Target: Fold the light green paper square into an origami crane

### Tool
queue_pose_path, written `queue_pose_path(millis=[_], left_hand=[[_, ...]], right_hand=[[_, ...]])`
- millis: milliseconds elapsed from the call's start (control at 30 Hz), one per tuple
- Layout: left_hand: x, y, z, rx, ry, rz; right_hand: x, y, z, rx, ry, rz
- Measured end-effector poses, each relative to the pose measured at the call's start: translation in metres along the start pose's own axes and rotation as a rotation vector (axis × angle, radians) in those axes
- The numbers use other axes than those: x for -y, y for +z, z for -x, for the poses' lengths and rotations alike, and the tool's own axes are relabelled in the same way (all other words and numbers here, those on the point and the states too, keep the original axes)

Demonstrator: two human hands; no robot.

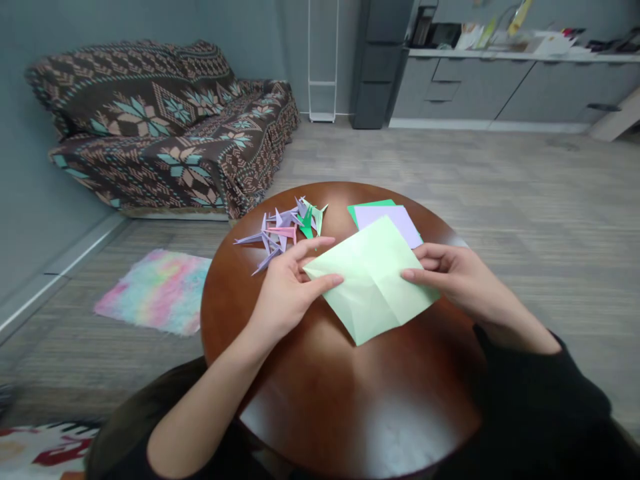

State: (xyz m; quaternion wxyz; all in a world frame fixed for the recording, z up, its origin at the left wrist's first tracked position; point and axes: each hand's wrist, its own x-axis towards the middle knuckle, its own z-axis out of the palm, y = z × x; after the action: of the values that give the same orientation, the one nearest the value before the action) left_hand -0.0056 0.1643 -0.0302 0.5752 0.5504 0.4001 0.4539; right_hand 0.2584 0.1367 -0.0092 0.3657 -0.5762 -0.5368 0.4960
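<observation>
A pale green square of origami paper [373, 280], marked with crossing creases, is held over the round table by both hands. My left hand [295, 280] grips its left corner, thumb on top and the fingers partly underneath. At the right corner, my right hand [445, 270] pinches the sheet with its thumb on top; the fingertips are partly hidden. Just beyond my left hand lies a cluster of folded paper cranes [283, 230] in purple, pink and green. Behind the sheet, a stack of purple and green paper [393, 220] is partly covered by it.
The round brown table [360, 400] has a glossy top. Past it on the left stands a sofa [165, 133] under a patterned cover, with a fluffy pastel mat [155, 290] on the floor. Grey kitchen cabinets [475, 90] and a dark fridge [380, 63] line the back wall.
</observation>
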Motion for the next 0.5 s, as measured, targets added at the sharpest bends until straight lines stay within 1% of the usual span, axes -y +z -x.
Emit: queue_pose_path(millis=[67,133,200,267,300,400,500], left_hand=[[-0.001,0.001,0.000,0.009,-0.024,0.068],[-0.002,0.001,0.000,0.025,-0.054,0.111],[-0.003,0.001,0.001,0.045,-0.074,0.121],[-0.005,0.001,0.002,0.070,-0.058,0.101],[-0.006,0.001,0.003,0.087,-0.041,0.090],[-0.006,0.003,0.007,0.131,0.002,0.056],[-0.002,0.005,0.008,0.086,0.038,0.039]], right_hand=[[-0.001,0.002,0.000,-0.086,-0.093,0.002],[-0.001,0.008,0.002,-0.212,-0.211,-0.002],[0.001,0.016,0.006,-0.342,-0.331,0.025],[0.004,0.026,0.011,-0.427,-0.426,0.076],[0.006,0.031,0.014,-0.448,-0.463,0.093],[0.011,0.039,0.020,-0.436,-0.515,0.112],[0.011,0.040,0.021,-0.374,-0.535,0.121]])
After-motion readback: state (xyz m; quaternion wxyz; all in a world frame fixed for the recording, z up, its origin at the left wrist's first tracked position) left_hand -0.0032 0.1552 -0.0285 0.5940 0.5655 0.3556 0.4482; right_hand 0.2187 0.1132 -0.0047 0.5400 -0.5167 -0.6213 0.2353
